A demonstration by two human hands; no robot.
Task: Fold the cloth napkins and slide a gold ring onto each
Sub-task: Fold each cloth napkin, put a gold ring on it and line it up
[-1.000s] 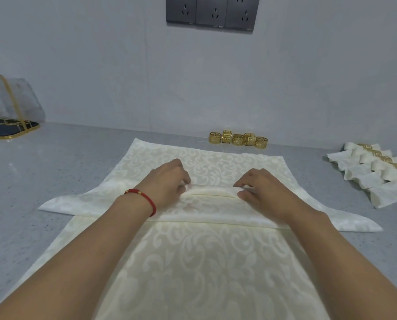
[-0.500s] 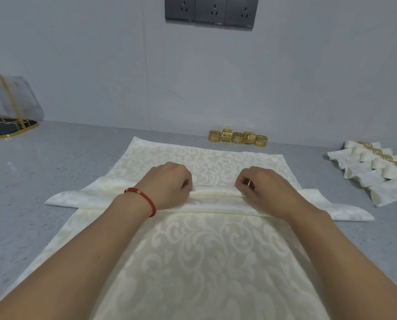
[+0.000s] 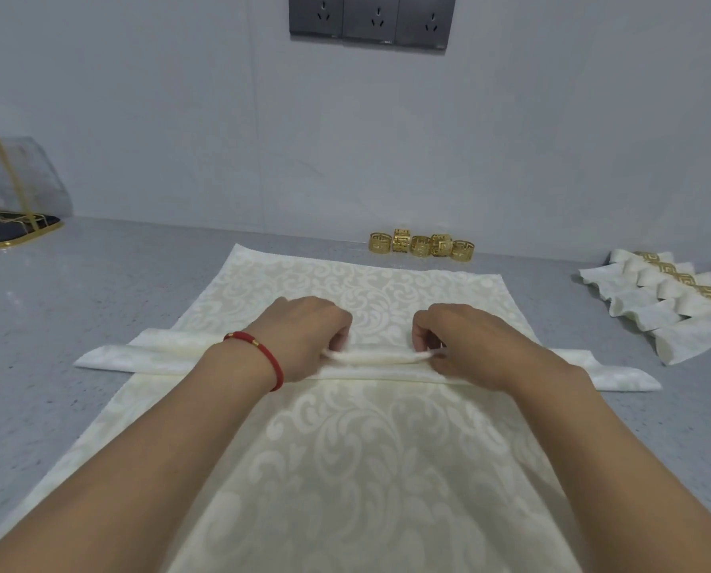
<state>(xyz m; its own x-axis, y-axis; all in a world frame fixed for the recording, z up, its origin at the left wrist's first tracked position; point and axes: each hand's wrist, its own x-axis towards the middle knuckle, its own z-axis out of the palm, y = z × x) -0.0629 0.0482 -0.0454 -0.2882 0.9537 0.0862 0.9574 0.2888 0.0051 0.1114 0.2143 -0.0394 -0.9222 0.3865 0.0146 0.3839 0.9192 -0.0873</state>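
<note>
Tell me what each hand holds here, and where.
Both the left hand and right hand pinch the cloth napkin at its raised middle fold.

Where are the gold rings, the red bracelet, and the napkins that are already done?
gold rings point(image 3: 421, 244): head view, on the middle ring of the row by the wall.
red bracelet point(image 3: 262, 352): head view, on the band across the left wrist.
finished napkins point(image 3: 672, 308): head view, on the cloth of a middle napkin, at right.

Both arms reach forward — left hand point(image 3: 304, 337) and right hand point(image 3: 465, 341) curled, pinching.
</note>
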